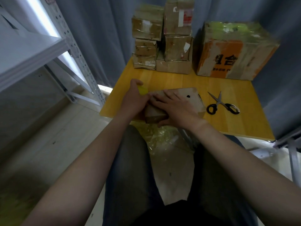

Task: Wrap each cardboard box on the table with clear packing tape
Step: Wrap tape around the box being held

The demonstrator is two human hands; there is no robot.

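Head view, the only one. The box (pixel 192 95) being worked on lies flat at the near edge of the table (pixel 162 80), left of centre, with its near corner hanging over the edge.

Left hand (pixel 133 99) is at the box's left end, fingers curled round a yellow roll (pixel 143 90). Only a sliver of the roll shows, so I can't tell how much tape is pulled out. Right hand (pixel 176 108) lies flat on the box top, fingers spread and pointing left, thumb down the near side. Prob. smoothing or pinning a strip.

Progress: the far stack (pixel 147 28) of approx. six small boxes looks glossy and wrinkled w/ film, so I judge most are done. The big box (pixel 234 49) at far right has a shiny greenish top, likely done too. The lowest stack box on the right looks plainer; can't tell. The box in hand shows bare cardboard at its right end, so it's early or mid-wrap. Cutting and the remaining sides are left to do.

Surface: yellow wood-look table. Scissors (pixel 223 103) lie just right of the box, blades pointing far.

Room: grey-blue curtain (pixel 101 30) behind, white metal rack (pixel 32 51) at left. A crumpled clear film wad (pixel 162 136) sits under the table by the knees, on a pale floor (pixel 48 136).
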